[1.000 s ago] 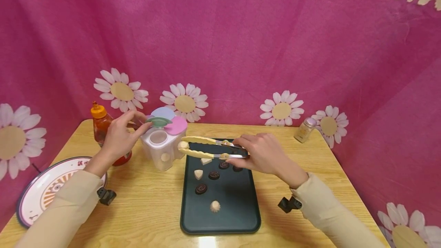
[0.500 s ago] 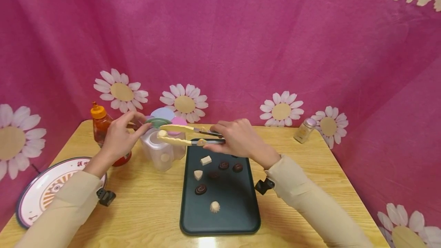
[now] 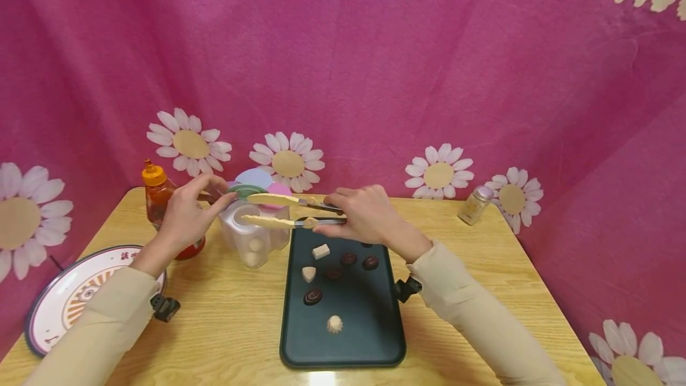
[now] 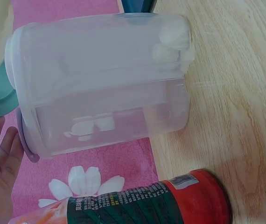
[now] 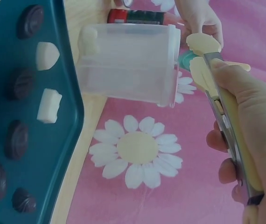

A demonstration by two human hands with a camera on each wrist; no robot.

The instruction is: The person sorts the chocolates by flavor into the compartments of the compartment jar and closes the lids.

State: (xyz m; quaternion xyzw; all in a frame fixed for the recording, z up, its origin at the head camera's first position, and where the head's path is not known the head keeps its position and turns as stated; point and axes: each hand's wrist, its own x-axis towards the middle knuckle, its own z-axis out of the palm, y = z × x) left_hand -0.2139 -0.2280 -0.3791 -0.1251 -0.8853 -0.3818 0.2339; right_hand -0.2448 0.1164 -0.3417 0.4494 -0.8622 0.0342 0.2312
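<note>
My left hand [image 3: 187,210] pinches the raised green lid [image 4: 1,88] of a clear plastic storage container [image 4: 100,60] with several round coloured lids. The green lid's round opening is uncovered. My right hand [image 3: 370,216] grips yellow-tipped metal tongs [image 5: 233,126] that reach left over the opening. The tong tips stand apart, and no piece shows between them. Two pale pieces [image 4: 172,39] lie at the container's bottom. Behind the tongs and hand, a dark tray [image 3: 343,350] carries several dark chocolates [image 3: 313,296] and pale ones, such as a white block [image 3: 321,251].
A red sauce bottle [image 3: 157,195] with an orange cap stands left of the container, behind my left arm. A patterned plate [image 3: 53,290] lies at the left edge. A small shaker jar [image 3: 474,206] stands at the back right, before the pink cloth backdrop [image 3: 343,76].
My right hand has carried a pale piece in the tongs leftward from above the tray to the container. The piece has left the tongs and lies inside. My left hand stays at the lid.
</note>
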